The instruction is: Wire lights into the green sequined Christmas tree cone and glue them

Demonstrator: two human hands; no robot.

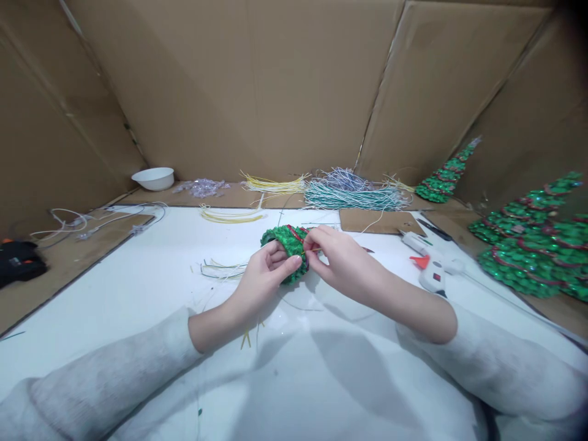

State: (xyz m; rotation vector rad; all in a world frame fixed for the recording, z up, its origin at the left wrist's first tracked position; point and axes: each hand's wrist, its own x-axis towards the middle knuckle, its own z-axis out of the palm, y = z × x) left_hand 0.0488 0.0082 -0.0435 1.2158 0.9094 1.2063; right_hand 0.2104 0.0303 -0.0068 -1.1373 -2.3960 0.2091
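A small green Christmas tree with a red garland lies tilted over the white table, its wide end toward the left. My left hand grips it from the near left, thumb on the outside and the other fingers curled at the open base. At its right side, my right hand is closed in a pinch on a thin yellowish wire, close to the garland. Most of that wire is hidden by the fingers. Just left of the tree lie loose white and dark-green wires, and short yellow pieces lie nearer me.
Bundles of yellow wires and green-white wires lie along the back. A white bowl stands back left. To the right are a glue gun, a dark-handled knife, a cardboard piece and several decorated trees.
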